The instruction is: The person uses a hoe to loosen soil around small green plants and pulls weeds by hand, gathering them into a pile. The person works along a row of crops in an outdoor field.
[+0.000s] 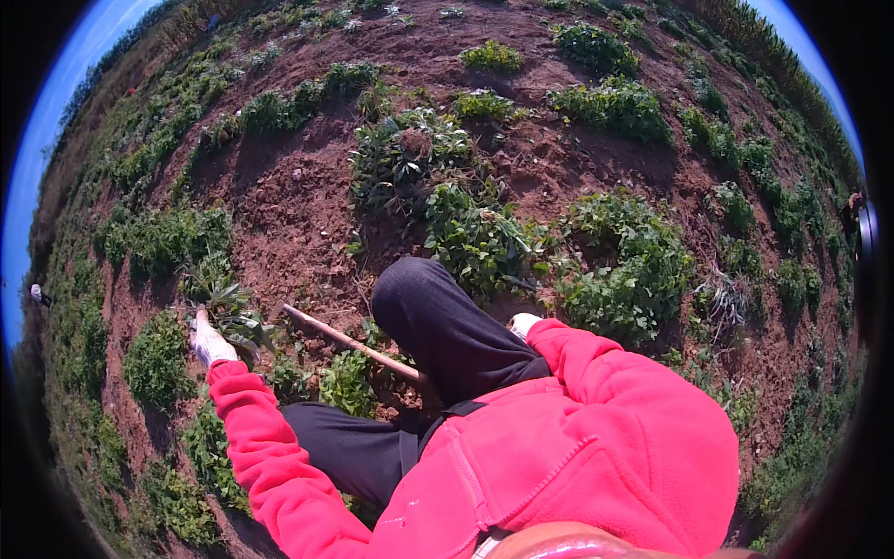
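My left hand point(211, 344), in a whitish work glove, is stretched out to the left. Its fingers appear closed on a leafy weed point(227, 297), whose leaves spread above and to the right of the glove. My right hand point(524, 324), also gloved, is low beside my raised knee point(426, 300), close to green foliage point(482, 244). The sleeve and knee cover much of that hand, so its grip cannot be made out. A wooden tool handle point(349, 342) slants across the ground in front of me and passes behind my leg; its head is hidden.
Pulled-up weeds point(412, 150) lie heaped ahead on reddish-brown soil point(293, 202). Low leafy crop plants point(625, 265) grow in rows on both sides. Uprooted, wilted stems point(725, 297) lie at the right. A distant figure with white headwear point(37, 292) shows at the far left.
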### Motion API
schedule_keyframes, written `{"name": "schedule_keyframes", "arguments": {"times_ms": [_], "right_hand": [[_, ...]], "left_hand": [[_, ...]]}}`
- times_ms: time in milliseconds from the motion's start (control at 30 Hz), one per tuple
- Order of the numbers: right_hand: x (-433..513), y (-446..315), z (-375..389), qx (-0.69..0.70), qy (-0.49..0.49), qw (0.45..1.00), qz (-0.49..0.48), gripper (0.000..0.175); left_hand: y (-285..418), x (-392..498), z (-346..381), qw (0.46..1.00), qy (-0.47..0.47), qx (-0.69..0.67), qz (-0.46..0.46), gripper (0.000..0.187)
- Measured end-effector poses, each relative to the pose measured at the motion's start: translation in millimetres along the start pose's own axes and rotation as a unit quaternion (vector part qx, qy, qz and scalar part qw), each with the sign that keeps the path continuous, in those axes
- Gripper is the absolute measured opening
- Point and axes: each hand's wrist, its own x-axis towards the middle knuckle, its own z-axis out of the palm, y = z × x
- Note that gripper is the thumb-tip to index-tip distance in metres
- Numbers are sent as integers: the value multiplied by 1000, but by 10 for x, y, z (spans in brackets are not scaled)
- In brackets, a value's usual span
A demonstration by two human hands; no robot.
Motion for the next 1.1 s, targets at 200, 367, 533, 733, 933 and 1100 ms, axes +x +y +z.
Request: {"name": "schedule_keyframes", "arguments": {"times_ms": [200, 367, 533, 733, 933, 1100], "right_hand": [[253, -421, -38, -57, -79, 995, -15, 42], [848, -1305, -526, -215, -47, 962, -162, 33], [1348, -2819, -1261, -296, 71, 913, -272, 31], [2058, -4506, -1879, -528, 144, 782, -298, 47], [2566, -4824, -1416, -572, 82, 759, -302, 64], [3112, -4544, -887, -441, -3, 890, -119, 54]], "left_hand": [[85, 259, -616, 1000, 7, 2, -1, 36], [-315, -55, -1212, 981, -49, -117, -146, 26], [-350, -453, -1250, 974, -2, -127, -189, 24], [-490, -614, -1228, 965, 63, -48, -251, 41], [-694, -673, -1517, 966, -29, 16, -255, 38], [-865, -617, -1682, 960, 52, 54, -270, 37]]}}
